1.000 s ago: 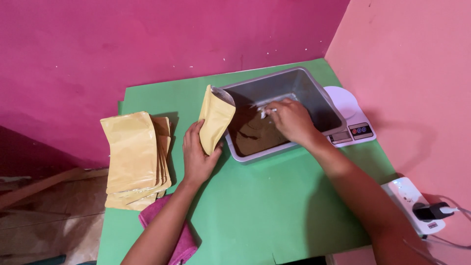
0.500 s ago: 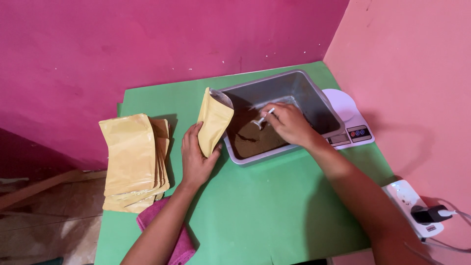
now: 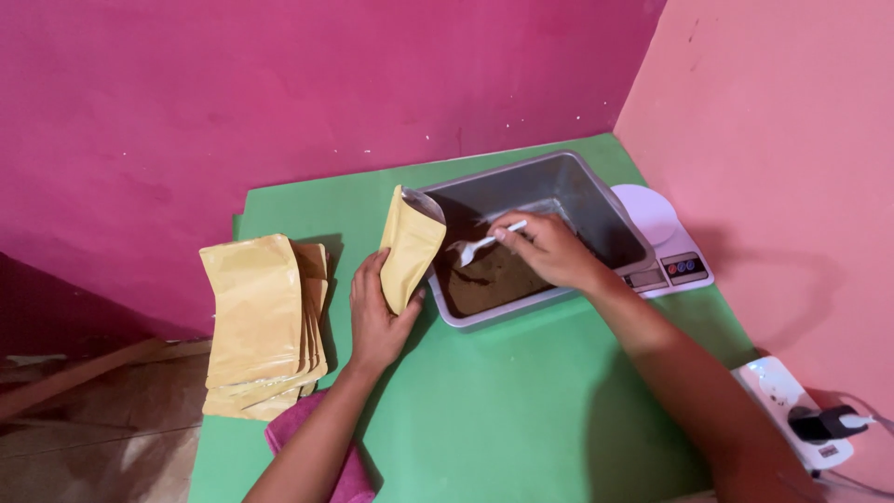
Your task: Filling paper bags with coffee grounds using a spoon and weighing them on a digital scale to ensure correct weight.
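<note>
**Pouch in one hand, spoon in the other**

My left hand [image 3: 377, 312] is wrapped around a yellow pouch [image 3: 408, 247]. The grip is closed on the lower part of the pouch, thumb on one side and fingers behind it. The pouch stands up, tipped a little, and its top is open. It sits right next to the near left corner of the grey tray [image 3: 596, 200], almost touching the rim.

My right hand [image 3: 549, 250] is over the tray. Its grip is closed on the handle of a small white spoon [image 3: 484, 244]. The spoon end points left, toward the pouch, just above the brown powder [image 3: 489, 279] that lies in the near part of the tray.

The pouch looks light and thin, I think. It is soft and will bend or fold if I squeeze hard, so holding it low and gently seems best, and that leaves the mouth open. The powder is loose and would spill easily off the little spoon.

The tray rests on a white scale [image 3: 666, 247] near the far right corner of the green table [image 3: 521, 410]. A stack of flat yellow pouches [image 3: 261, 321] lies at the left edge. A pink cloth [image 3: 298, 433] peeks out under my left arm. A white power strip [image 3: 792, 410] lies off the right edge
</note>
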